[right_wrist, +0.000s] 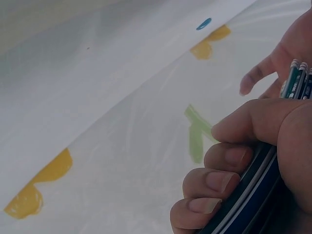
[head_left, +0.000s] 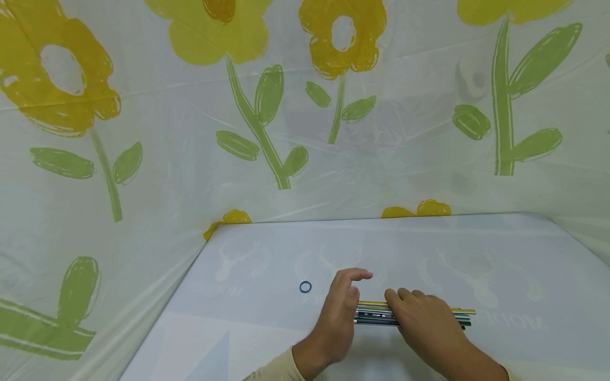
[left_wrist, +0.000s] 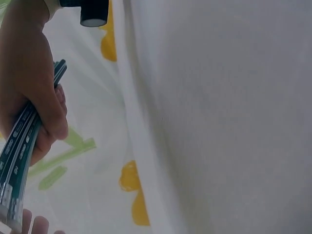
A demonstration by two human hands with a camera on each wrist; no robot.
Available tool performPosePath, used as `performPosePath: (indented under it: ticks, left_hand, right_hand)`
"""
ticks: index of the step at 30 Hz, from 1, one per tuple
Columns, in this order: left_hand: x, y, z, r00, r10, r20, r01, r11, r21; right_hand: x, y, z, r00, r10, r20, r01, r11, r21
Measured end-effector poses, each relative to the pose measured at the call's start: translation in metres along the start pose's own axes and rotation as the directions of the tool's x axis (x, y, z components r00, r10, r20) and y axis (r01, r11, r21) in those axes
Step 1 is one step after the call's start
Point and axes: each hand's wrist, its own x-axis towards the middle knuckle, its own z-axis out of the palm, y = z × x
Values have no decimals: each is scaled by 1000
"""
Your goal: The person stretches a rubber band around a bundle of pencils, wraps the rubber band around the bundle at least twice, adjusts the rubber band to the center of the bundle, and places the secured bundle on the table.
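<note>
My right hand (head_left: 429, 323) grips a bundle of pencils (head_left: 374, 316) across the middle, its fingers curled round them in the right wrist view. The bundle lies level over the table, mostly dark green and dark blue, with a few yellow ones along the far side. Beside its left end is my left hand (head_left: 333, 317), upright, with the palm facing the pencil ends and the index finger extended. Only a few left fingertips (left_wrist: 41, 226) show in the left wrist view, close to those ends. A small blue ring (head_left: 300, 286) lies on the table to the left.
A pale table cover (head_left: 267, 307) with faint deer-head prints and lettering spreads beneath both hands. Behind and to the left hangs a whitish sheet (head_left: 405, 159) printed with yellow flowers and green stems, meeting the table's far edge. A dark wrist device (left_wrist: 94, 12) sits on the right wrist.
</note>
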Motion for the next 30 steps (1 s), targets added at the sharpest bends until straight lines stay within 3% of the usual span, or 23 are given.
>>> performPosePath:
  ticks: [7,12,16,18,20,22,27,30]
  left_hand:
    - [9,-2,-11,999,-9,-48,12,998,65]
    - [16,-11,-23,997,-35,-74,43,993,113]
    - [20,-22,-36,997,-60,-57,70,979,191]
    - [21,-28,-43,997,-68,-33,74,960,269]
    - [20,-33,-51,998,-68,1,63,927,371]
    - [20,-38,-59,997,-64,33,41,876,480]
    - [19,-50,-79,997,-35,65,-21,711,703]
    - [19,-57,-89,998,-13,57,-36,637,770]
  right_hand:
    - [1,2,1,1000,-1,-21,1,1000,6]
    - [1,4,-1,1000,-1,20,1,1000,3]
    - [1,4,-1,999,-3,38,4,1000,-4]
    - [1,4,-1,1000,-6,31,7,1000,-8]
    - [1,4,-1,1000,-11,27,11,1000,-11]
    - [1,4,-1,1000,-12,29,12,1000,-10]
    - [1,4,0,999,-12,45,12,1000,2]
    - [1,4,0,999,-11,49,11,1000,-3]
